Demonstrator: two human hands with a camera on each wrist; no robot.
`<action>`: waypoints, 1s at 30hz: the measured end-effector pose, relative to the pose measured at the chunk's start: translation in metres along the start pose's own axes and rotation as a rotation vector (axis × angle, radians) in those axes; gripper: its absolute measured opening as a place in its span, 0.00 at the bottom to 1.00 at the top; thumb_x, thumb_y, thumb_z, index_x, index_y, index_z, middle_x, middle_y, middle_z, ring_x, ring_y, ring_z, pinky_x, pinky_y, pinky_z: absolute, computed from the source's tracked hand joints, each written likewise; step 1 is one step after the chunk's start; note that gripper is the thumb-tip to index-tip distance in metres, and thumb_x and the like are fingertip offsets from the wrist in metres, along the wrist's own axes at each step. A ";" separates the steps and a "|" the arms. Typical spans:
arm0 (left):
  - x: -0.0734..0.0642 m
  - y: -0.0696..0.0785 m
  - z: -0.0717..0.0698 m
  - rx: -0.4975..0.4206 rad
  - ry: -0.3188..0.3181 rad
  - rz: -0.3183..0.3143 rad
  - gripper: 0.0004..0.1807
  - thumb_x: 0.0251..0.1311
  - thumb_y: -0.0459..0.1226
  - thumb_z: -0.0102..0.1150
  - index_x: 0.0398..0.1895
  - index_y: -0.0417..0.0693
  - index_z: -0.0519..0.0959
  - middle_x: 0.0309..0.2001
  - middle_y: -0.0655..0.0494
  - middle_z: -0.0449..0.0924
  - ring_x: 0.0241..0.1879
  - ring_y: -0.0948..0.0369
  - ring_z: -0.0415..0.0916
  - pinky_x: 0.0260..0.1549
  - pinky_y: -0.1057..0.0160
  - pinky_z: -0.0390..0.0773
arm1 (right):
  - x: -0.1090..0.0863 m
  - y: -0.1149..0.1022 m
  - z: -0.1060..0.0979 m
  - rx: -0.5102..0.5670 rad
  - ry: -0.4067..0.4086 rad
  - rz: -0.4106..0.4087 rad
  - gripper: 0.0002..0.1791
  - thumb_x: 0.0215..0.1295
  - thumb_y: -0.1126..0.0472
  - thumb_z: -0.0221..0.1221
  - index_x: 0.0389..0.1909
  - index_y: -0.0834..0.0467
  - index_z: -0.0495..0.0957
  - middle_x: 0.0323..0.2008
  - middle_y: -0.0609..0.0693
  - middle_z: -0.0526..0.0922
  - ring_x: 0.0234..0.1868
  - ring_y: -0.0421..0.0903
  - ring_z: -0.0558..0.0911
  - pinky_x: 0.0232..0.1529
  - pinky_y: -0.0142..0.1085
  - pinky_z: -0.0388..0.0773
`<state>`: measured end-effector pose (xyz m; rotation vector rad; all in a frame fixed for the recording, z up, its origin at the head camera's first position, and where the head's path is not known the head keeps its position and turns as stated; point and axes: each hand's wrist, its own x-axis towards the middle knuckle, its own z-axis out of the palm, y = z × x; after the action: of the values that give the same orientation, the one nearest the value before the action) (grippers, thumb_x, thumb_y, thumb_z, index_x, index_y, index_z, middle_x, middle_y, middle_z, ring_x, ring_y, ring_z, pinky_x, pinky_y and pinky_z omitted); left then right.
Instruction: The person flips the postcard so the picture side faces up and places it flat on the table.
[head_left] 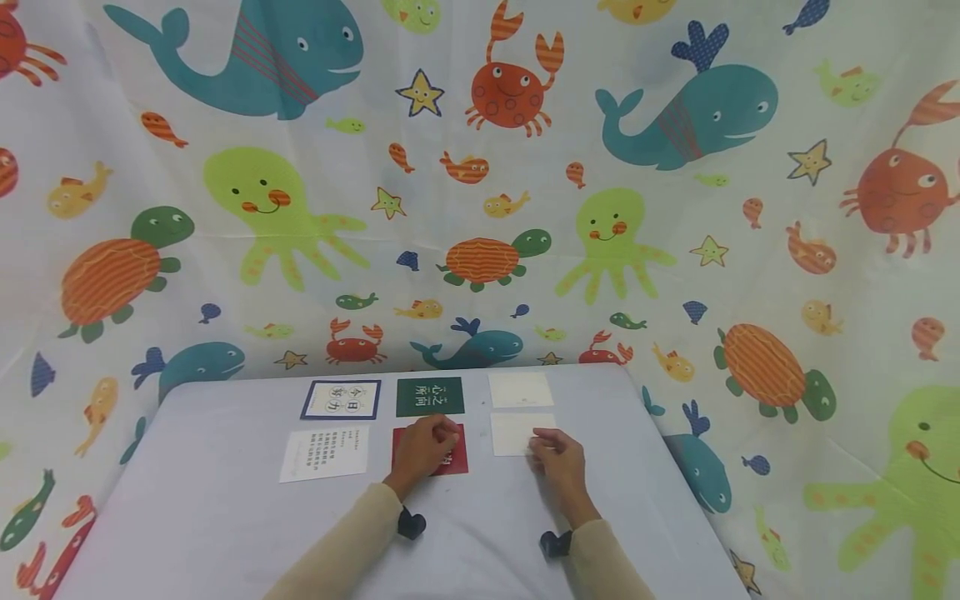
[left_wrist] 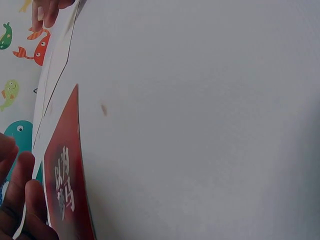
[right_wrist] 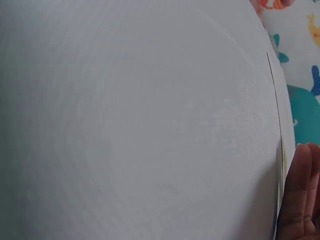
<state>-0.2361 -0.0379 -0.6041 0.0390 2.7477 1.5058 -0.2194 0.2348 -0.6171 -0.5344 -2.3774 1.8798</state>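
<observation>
A red card [head_left: 455, 461] with white characters lies on the white-covered table, partly hidden under my left hand [head_left: 425, 452]. The fingers of that hand are loosely bent over the card; I see no card gripped between them. To the right, my right hand [head_left: 560, 461] is at the right edge of a blank white card [head_left: 512, 435], its fingers fairly straight. Whether they touch that card is hard to tell. In the left wrist view the red card [left_wrist: 65, 175] lies beside the left fingers [left_wrist: 35, 200]. The right wrist view shows the right fingers [right_wrist: 300, 195] at its edge.
Behind the red card lies a green card [head_left: 430, 397], with another blank white card [head_left: 521, 389] to its right. At the left are a blue-bordered card [head_left: 341, 400] and a white card with printed text [head_left: 326, 452]. A sea-animal curtain [head_left: 480, 183] hangs behind the table.
</observation>
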 end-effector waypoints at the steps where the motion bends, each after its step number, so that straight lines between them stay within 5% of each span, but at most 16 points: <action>1: 0.000 0.000 0.001 0.002 0.000 0.003 0.05 0.66 0.42 0.72 0.42 0.58 0.87 0.40 0.60 0.88 0.40 0.61 0.79 0.44 0.58 0.83 | 0.000 0.000 -0.001 -0.003 0.000 0.001 0.14 0.67 0.66 0.69 0.52 0.61 0.87 0.42 0.55 0.90 0.35 0.45 0.88 0.36 0.36 0.88; 12: -0.002 0.003 0.007 -0.011 -0.002 0.014 0.07 0.63 0.40 0.74 0.43 0.58 0.87 0.37 0.60 0.87 0.35 0.62 0.79 0.38 0.61 0.84 | 0.002 0.005 -0.013 -0.058 0.037 0.022 0.14 0.66 0.65 0.69 0.52 0.56 0.87 0.52 0.56 0.88 0.38 0.45 0.88 0.37 0.34 0.87; 30: 0.002 0.007 0.016 0.060 -0.008 0.047 0.09 0.63 0.42 0.74 0.46 0.61 0.87 0.42 0.63 0.89 0.43 0.61 0.83 0.50 0.53 0.87 | 0.000 0.006 -0.021 -0.058 0.067 0.048 0.17 0.64 0.66 0.68 0.54 0.56 0.86 0.58 0.58 0.84 0.39 0.45 0.87 0.34 0.35 0.87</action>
<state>-0.2372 -0.0202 -0.6068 0.1107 2.8042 1.4302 -0.2129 0.2555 -0.6174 -0.6541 -2.4045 1.7861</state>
